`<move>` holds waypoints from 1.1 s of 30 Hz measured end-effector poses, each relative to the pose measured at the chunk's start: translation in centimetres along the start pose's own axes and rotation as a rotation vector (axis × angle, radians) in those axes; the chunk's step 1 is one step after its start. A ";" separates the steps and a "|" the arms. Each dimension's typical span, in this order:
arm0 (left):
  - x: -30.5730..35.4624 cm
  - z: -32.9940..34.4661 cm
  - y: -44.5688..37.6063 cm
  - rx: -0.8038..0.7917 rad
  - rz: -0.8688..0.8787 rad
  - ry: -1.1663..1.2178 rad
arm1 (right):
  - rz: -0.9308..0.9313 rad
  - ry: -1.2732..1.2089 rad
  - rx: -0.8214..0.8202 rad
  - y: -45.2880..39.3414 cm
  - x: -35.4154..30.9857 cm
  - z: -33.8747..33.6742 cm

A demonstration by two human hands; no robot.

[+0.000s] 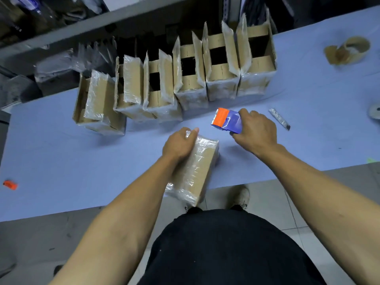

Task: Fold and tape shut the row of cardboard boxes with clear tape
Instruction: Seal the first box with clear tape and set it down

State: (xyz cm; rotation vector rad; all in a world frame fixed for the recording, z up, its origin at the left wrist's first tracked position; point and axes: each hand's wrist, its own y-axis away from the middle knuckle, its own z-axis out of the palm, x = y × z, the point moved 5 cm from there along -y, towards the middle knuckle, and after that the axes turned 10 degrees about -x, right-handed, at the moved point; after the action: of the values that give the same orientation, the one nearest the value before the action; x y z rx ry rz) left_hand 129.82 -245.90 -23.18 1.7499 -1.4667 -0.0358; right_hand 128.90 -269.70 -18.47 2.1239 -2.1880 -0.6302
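1. The right hand [256, 130] kept a clenched grip on the tape dispenser [227, 120], held beside the closed box; a slack grip could let the tape snag.
2. The left hand [178, 144] grasped the closed box [196, 171] at its far end. It overhung the worktop [61, 157] edge and could tip off.
3. The row of open boxes [185, 77] stood behind, flaps up, easily knocked.

Both bare forearms reach toward twelve o'clock, the left hand [178, 145] palm-down with fingers curled in a grasp, the right hand [255, 132] at its two o'clock, fist closed, knuckles up.
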 end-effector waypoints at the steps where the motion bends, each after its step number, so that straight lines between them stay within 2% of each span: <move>1: -0.3 0.4 0.4 0.033 -0.020 0.107 | 0.014 -0.090 0.007 0.0 0.1 -0.2; 4: -0.6 2.1 1.4 0.140 -0.080 0.416 | 0.012 -0.241 0.025 0.1 -0.3 -0.5; 7: -0.4 2.9 2.0 0.196 -0.145 0.672 | -0.039 -0.208 0.052 0.3 -1.4 -0.9; 11: 0.1 2.4 2.0 0.150 -0.128 0.668 | -0.177 -0.169 0.088 0.6 -2.5 -1.7; 15: 1.7 -1.9 2.7 0.264 0.100 0.666 | -0.256 -0.217 0.136 0.6 -2.7 -3.5; 16: 2.6 -2.7 2.7 0.187 0.147 0.733 | -0.263 -0.239 0.147 0.5 -2.7 -4.0; 19: 4.8 -3.7 3.1 -0.203 0.212 0.906 | -0.308 -0.277 0.153 0.4 -3.5 -5.1; 21: 5.6 -4.0 3.4 -0.316 0.271 0.937 | -0.337 -0.285 0.151 0.4 -4.1 -5.6; 25: 5.9 -4.5 3.4 -0.292 0.305 0.981 | -0.358 -0.306 0.150 0.4 -4.5 -6.0; 30: 5.9 -4.8 3.0 -0.129 0.250 0.851 | -0.384 -0.246 0.134 0.1 -4.7 -6.1; 33: 5.8 -4.4 3.2 -0.186 0.216 0.951 | -0.396 -0.243 0.114 0.0 -4.9 -6.0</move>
State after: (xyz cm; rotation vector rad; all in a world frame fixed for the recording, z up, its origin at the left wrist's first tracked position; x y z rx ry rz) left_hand 131.30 -248.16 -15.70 1.1641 -0.8806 0.6613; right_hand 131.01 -266.60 -11.71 2.7027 -1.9558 -0.8411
